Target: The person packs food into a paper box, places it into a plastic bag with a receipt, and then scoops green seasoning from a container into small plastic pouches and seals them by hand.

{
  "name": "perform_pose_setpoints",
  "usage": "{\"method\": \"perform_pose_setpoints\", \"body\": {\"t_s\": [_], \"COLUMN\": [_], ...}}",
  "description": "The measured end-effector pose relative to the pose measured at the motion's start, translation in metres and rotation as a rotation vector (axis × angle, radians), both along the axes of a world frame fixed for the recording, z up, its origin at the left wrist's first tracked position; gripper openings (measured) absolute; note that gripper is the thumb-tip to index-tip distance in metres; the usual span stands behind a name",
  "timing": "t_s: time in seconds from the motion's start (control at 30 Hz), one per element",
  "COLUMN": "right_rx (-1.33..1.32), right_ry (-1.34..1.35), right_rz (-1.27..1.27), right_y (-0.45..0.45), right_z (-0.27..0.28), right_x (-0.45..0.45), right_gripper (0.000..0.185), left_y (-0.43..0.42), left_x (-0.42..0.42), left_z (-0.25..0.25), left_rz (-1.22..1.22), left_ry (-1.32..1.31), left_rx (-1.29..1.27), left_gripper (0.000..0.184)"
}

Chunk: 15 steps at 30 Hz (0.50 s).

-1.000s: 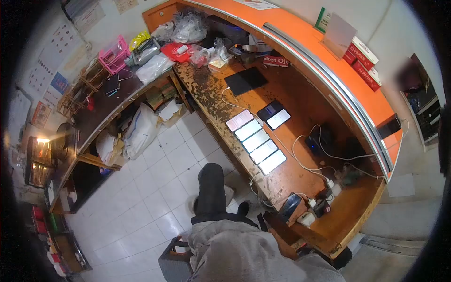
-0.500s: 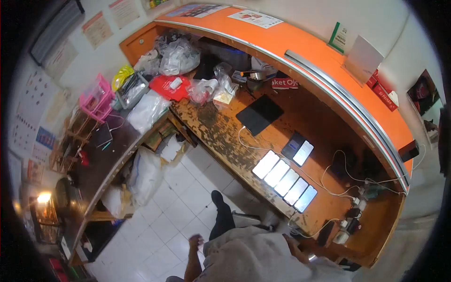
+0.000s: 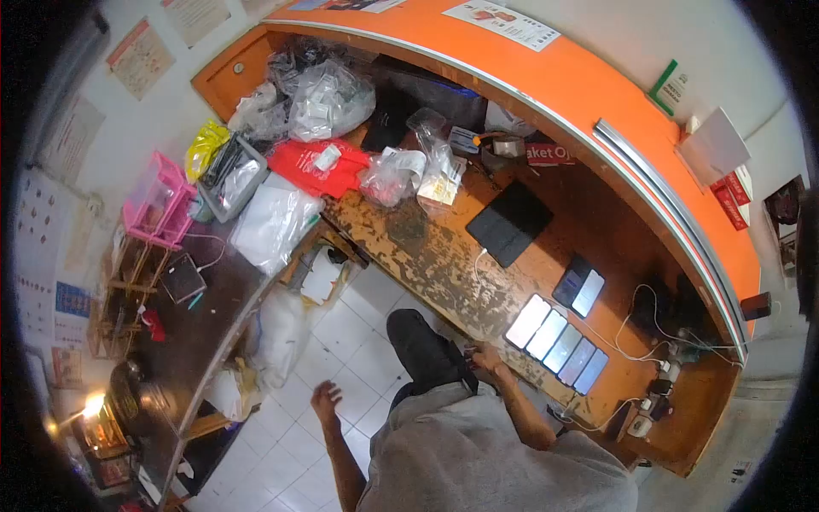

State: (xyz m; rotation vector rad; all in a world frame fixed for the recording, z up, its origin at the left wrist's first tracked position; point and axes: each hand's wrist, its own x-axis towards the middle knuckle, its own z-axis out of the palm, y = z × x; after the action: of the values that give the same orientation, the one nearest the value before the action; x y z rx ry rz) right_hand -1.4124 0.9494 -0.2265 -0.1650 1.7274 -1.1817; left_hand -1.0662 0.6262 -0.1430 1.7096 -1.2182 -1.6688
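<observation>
My left hand (image 3: 325,399) hangs over the white tiled floor, fingers apart and holding nothing. By the counter's front edge is my right hand (image 3: 486,358), its fingers curled beside my dark-trousered leg (image 3: 422,346). Whatever may be inside those fingers is too small to make out. Just right of that hand, several smartphones with lit screens (image 3: 546,334) lie side by side in a slanted row on the worn wooden counter (image 3: 444,277). Behind the row lies another lit phone (image 3: 588,294) against a dark device (image 3: 569,277). Farther back rests a black tablet (image 3: 510,224) with a white cable.
Plastic bags (image 3: 331,101) and a red bag (image 3: 320,167) crowd the far counter. A pink basket (image 3: 159,205) stands on the dark side table (image 3: 213,277). Cables and chargers (image 3: 655,392) gather at right. A raised orange ledge (image 3: 589,81) borders the counter.
My right hand has come forward from beside my body to the counter's edge. My left hand has moved forward and left, fingers spreading. The view has shifted, and my body leans farther forward.
</observation>
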Motion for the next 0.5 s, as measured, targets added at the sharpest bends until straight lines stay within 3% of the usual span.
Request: {"method": "perform_pose_setpoints", "body": {"t_s": [0.1, 0.2, 0.3, 0.33, 0.43, 0.47, 0.5], "right_rx": [-0.064, 0.046, 0.154, 0.04, 0.241, 0.071, 0.104], "right_ry": [-0.05, 0.395, 0.457, 0.545, 0.323, 0.382, 0.382], "right_rz": [-0.083, 0.269, 0.309, 0.27, 0.423, 0.413, 0.446], "right_y": [-0.039, -0.092, -0.132, -0.139, -0.157, -0.158, -0.166], "right_z": [-0.021, -0.028, -0.015, -0.026, -0.013, -0.011, -0.005], "right_x": [-0.027, -0.06, -0.093, -0.101, -0.129, -0.136, -0.146], "right_gripper": [0.035, 0.035, 0.037, 0.037, 0.037, 0.037, 0.036], "left_y": [-0.008, -0.024, -0.058, -0.072, -0.102, -0.112, -0.12], "left_x": [-0.012, -0.025, -0.067, -0.083, -0.129, -0.142, -0.15], "left_z": [-0.02, -0.019, 0.001, 0.008, 0.038, 0.049, 0.056], "left_rz": [0.043, 0.105, 0.115, 0.115, -0.08, -0.063, -0.044], "left_ry": [-0.051, -0.032, -0.109, -0.127, -0.133, -0.105, -0.075], "left_rx": [0.089, 0.12, 0.163, 0.17, 0.039, 0.021, 0.002], "left_gripper": [0.029, 0.028, 0.028, 0.028, 0.03, 0.03, 0.031]}}
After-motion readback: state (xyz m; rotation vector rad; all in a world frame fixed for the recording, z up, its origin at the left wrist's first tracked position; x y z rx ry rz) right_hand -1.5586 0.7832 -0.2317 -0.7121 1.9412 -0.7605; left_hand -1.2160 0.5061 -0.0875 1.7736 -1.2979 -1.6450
